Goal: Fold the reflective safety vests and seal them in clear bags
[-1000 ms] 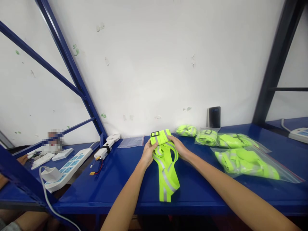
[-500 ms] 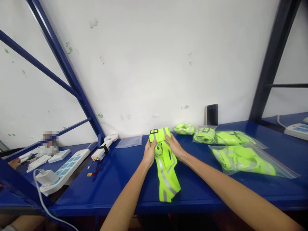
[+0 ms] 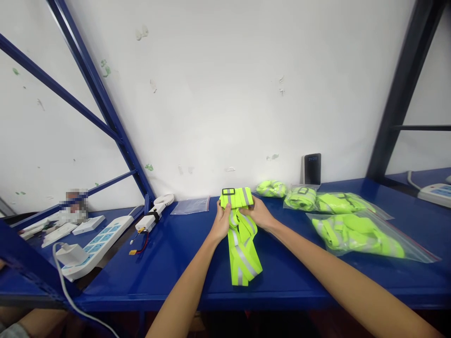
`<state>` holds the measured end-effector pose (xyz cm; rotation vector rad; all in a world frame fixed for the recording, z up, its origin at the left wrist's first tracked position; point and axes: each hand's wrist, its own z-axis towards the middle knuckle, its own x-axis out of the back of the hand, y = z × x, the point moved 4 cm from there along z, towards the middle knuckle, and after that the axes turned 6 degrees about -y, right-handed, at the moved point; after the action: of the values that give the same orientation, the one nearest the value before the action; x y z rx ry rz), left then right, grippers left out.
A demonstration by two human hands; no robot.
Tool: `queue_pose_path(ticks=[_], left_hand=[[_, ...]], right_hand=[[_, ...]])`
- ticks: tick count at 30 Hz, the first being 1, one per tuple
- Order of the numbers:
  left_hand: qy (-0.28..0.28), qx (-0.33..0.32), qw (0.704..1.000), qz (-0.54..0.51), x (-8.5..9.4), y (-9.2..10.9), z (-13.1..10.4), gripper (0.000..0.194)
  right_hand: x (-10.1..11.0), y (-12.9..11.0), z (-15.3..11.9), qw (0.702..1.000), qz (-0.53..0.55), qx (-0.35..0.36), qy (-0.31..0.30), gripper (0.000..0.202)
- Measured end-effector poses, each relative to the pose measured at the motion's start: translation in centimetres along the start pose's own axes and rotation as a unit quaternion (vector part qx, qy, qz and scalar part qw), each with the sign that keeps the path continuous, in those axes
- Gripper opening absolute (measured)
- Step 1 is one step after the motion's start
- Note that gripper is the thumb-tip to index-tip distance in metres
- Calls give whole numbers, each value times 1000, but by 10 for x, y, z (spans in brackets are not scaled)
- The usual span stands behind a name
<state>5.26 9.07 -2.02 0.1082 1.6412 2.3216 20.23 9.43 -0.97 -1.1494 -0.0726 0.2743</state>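
A fluorescent yellow-green reflective strap (image 3: 243, 251) with silver stripes is partly rolled up between my two hands. Its roll carries a black buckle at the upper left, and the loose tail hangs toward me over the blue table (image 3: 169, 277). My left hand (image 3: 221, 220) is closed on the roll's left end, thumb in front. On the right end, my right hand (image 3: 261, 213) grips the roll with its fingers partly hidden behind it. Farther right lie several similar straps in clear bags, the nearest being a large bagged strap (image 3: 355, 234).
An empty-looking clear zip bag (image 3: 190, 205) lies left of my hands. Beyond it are a small white fan (image 3: 164, 201), a white device with wires (image 3: 148, 221) and a power strip (image 3: 102, 246). A phone (image 3: 312, 169) leans on the wall. Blue posts flank the table.
The roll has turned slightly and its loose tail has drawn up a little from the table's front edge. My right fingers have shifted round the roll's right end.
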Motion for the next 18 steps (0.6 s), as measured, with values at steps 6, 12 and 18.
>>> queue_pose_path(ticks=[6, 12, 18], left_hand=[[-9, -1, 988, 151, -3, 4, -6, 60], [23, -15, 993, 111, -3, 6, -3, 53], [2, -14, 998, 61, -3, 5, -4, 53]], right_hand=[[3, 2, -4, 984, -157, 15, 83, 43], [3, -11, -10, 957, -264, 26, 116, 43], [1, -5, -7, 978, -175, 34, 104, 49]])
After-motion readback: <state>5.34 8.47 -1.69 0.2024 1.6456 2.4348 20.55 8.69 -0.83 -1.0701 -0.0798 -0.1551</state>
